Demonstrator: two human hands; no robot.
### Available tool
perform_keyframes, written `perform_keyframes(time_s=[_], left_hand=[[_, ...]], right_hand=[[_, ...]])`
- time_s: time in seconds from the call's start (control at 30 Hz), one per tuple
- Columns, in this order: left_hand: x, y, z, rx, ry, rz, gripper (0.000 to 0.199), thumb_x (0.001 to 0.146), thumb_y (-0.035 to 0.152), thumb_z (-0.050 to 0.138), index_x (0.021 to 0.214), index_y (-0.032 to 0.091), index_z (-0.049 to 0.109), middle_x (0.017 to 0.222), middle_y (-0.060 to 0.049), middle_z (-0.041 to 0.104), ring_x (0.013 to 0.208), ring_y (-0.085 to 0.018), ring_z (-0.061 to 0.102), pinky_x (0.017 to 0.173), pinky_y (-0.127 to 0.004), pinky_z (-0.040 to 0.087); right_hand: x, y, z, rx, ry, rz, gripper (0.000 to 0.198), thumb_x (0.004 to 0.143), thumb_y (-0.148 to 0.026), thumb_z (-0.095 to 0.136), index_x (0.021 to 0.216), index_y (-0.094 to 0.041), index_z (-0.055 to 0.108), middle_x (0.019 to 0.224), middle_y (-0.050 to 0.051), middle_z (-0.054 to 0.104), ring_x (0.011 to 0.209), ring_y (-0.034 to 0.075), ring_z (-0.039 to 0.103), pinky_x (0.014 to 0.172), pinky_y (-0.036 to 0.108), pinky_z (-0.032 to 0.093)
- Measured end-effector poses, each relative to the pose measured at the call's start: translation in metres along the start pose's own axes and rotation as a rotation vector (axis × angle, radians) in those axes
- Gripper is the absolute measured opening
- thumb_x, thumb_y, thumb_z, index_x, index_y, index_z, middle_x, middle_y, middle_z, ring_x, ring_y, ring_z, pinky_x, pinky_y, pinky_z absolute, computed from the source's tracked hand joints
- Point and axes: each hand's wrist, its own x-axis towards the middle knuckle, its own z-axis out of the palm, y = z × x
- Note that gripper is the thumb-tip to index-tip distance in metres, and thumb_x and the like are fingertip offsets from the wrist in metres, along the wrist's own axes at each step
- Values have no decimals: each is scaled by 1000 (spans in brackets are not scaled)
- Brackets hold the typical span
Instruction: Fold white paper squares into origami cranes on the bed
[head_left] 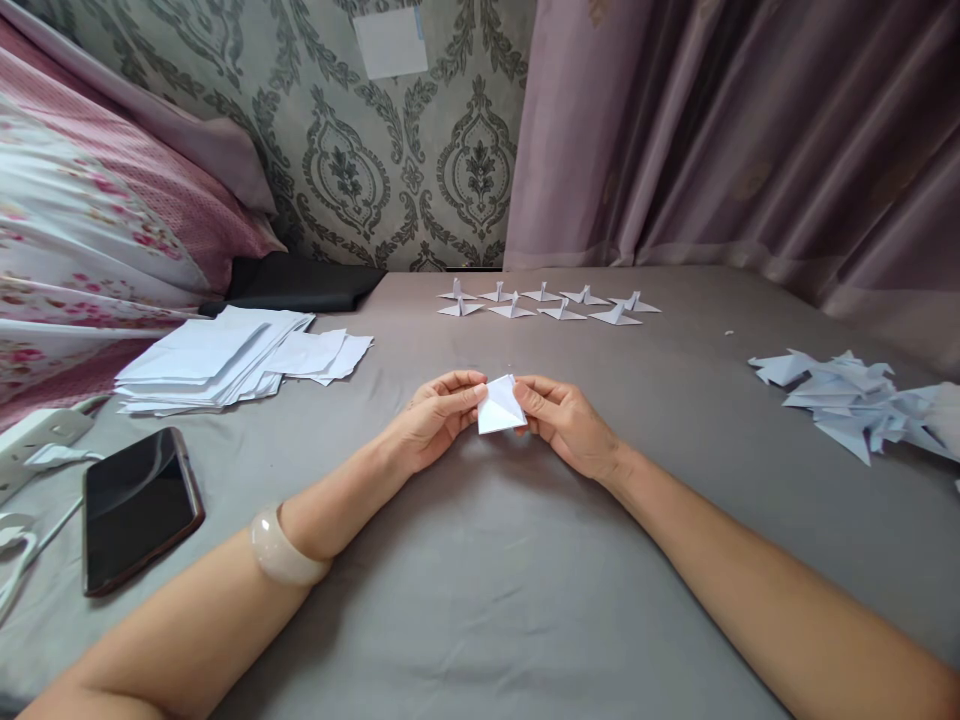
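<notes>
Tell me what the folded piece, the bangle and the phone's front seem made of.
Folded piece: probably matte white paper, given its crisp, flat folds.
Bangle: pale, glossy, with a sheen; stone or plastic, unclear.
Phone's front: likely smooth dark glass, showing reflections.

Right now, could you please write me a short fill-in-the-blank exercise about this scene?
1. The left hand and right hand hold a folded paper coloured ____.
2. The bangle is worn on the person's ____ side.
3. The paper figures lined up beyond the hands number ____.
Missing words: white; left; nine.
</notes>
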Motion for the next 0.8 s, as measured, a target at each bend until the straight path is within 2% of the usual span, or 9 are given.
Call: perform_keyframes(time_s=[0.27, 0.4, 0.5, 0.6, 0.67, 0.8], left_hand=[[-2, 2, 0, -27, -75, -34, 23, 70, 17, 77, 88, 14, 64, 84, -3, 67, 74, -13, 64, 72, -26, 49], [-2, 3, 1, -50, -76, -37, 23, 69, 16, 77, 88, 15, 63, 83, -2, 67, 76, -13, 64, 73, -26, 50], [-2, 2, 1, -47, -54, -31, 24, 69, 16, 77, 88, 17, 63, 82, -2, 68, 74, -13, 64, 72, -27, 50], [-1, -1, 0, -19, -37, -1, 23, 70, 17, 76, 89, 18, 63, 80, -1, 68, 75, -14, 65, 74, -28, 50], [0, -2, -1, 9, -26, 32, 21, 69, 18, 76, 87, 18, 64, 79, -1, 68, 75, -14, 65, 76, -30, 50], [-3, -2, 1, 152, -62, 100, 24, 72, 24, 75, 92, 15, 66, 87, -5, 69, 80, -17, 65, 85, -35, 47]], right_hand=[[-1, -3, -1, 82, -73, 38, 32, 78, -48, 67, 99, -24, 71, 89, 2, 64, 77, 12, 55, 64, 24, 46], [0, -2, -2, 93, -75, 43, 28, 79, -45, 67, 95, -23, 71, 84, 2, 65, 76, 12, 56, 64, 24, 46], [1, 0, 0, 78, -13, 50, 28, 76, -41, 70, 94, -19, 70, 79, 2, 65, 70, 12, 56, 61, 25, 46], [2, 2, 3, 34, 65, 33, 44, 70, -37, 75, 109, -21, 61, 77, 0, 66, 62, 11, 56, 56, 25, 46], [3, 3, 4, -14, 117, 12, 51, 67, -36, 77, 111, -23, 56, 72, -2, 67, 57, 10, 55, 53, 25, 45], [5, 4, 5, -45, 219, 2, 33, 63, -36, 76, 90, -20, 64, 69, -1, 66, 59, 11, 58, 54, 25, 44]])
